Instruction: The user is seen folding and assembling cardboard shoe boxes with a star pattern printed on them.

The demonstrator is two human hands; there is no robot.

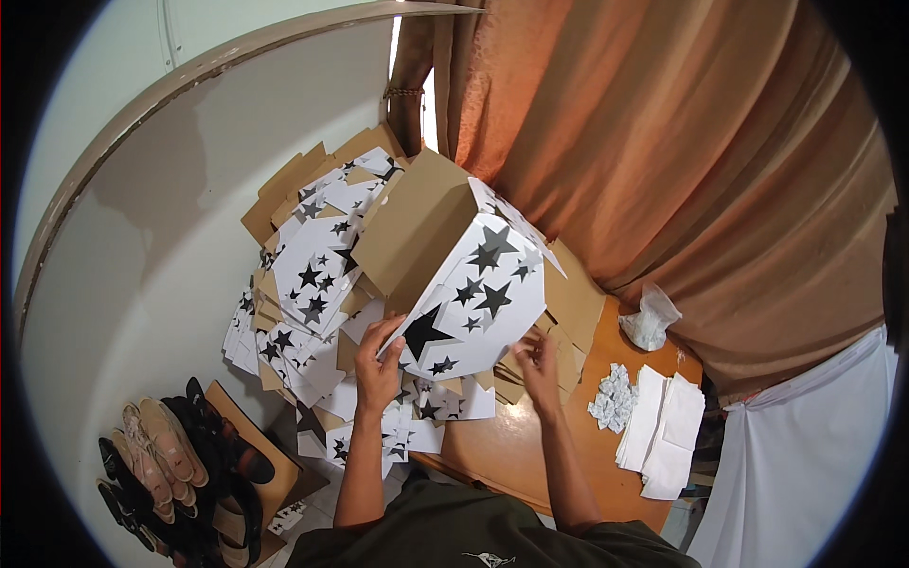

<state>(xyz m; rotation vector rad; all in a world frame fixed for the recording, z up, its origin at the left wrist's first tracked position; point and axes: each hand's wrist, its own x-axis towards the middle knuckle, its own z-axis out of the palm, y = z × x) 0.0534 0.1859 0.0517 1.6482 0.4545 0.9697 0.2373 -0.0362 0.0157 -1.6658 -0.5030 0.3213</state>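
Observation:
A partly folded cardboard box [473, 303], white with black and grey stars outside and plain brown inside, is tilted over the table in front of me. My left hand [378, 371] grips its near left edge, the thumb on the starred face. By the box's lower right corner is my right hand [539, 367], fingers bent and apart; whether they touch the cardboard I cannot tell. Under and behind the box lies a heap of flat star-printed cardboard pieces [308, 270], some with the brown side up.
On the brown table [502, 440], to the right, lie white paper sheets [672, 426], a crumpled patterned bundle [614, 398] and a clear plastic bag [650, 317]. Shoes [161, 454] stand at lower left. A curtain [682, 142] hangs behind; a pale curved wall [170, 199] bounds the left.

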